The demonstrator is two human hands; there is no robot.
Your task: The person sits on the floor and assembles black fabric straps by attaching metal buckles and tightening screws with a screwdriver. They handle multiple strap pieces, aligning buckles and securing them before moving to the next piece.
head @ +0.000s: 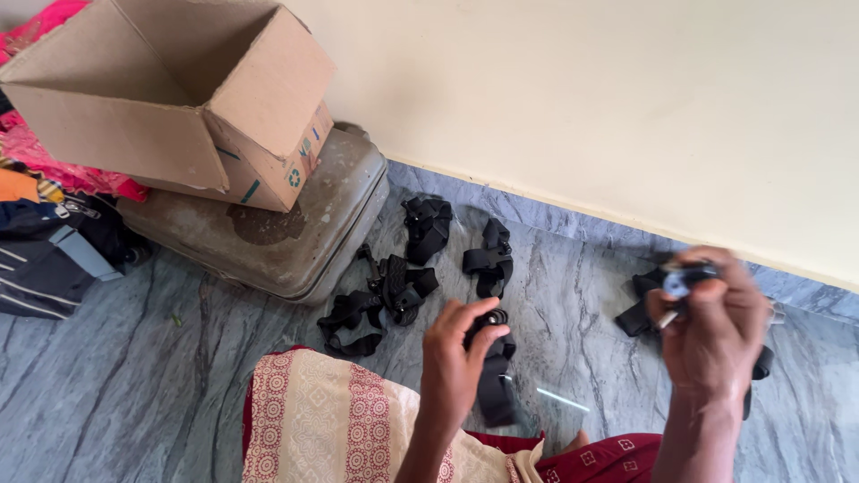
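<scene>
1. From the head camera I look down at a grey veined stone floor (pixel 161 394) that meets a cream wall (pixel 626 98) along the far side

2. My left hand (pixel 456 358) sits near the middle of the view, fingers curled around the top of a black strap mount (pixel 492 367) — thumb and fingertips pinch its round buckle end, while the rest of the strap trails toward me on the floor

3. My right hand (pixel 716 326) is raised at the right, fingers clenched on a small black device with a pale face (pixel 682 279); it is blurred, so I cannot tell more about what it is

4. Behind that hand, another black strap (pixel 637 315) lies on the floor, partly hidden by the wrist

5. Further from me than the left hand, three more black strap bundles lie loose: one at the left (pixel 371 309), one in the middle near the wall (pixel 428 225), one just right of it (pixel 489 259) — near each other, but apart from the one I grip

6. At the far left a worn grey suitcase (pixel 268 241) lies flat with an open cardboard box (pixel 170 98) on top of it

7. Left of the suitcase lies a heap of clothes and a dark bag (pixel 45 259)

8. A patterned cream and red cloth (pixel 322 420) covers my lap at the near edge
</scene>
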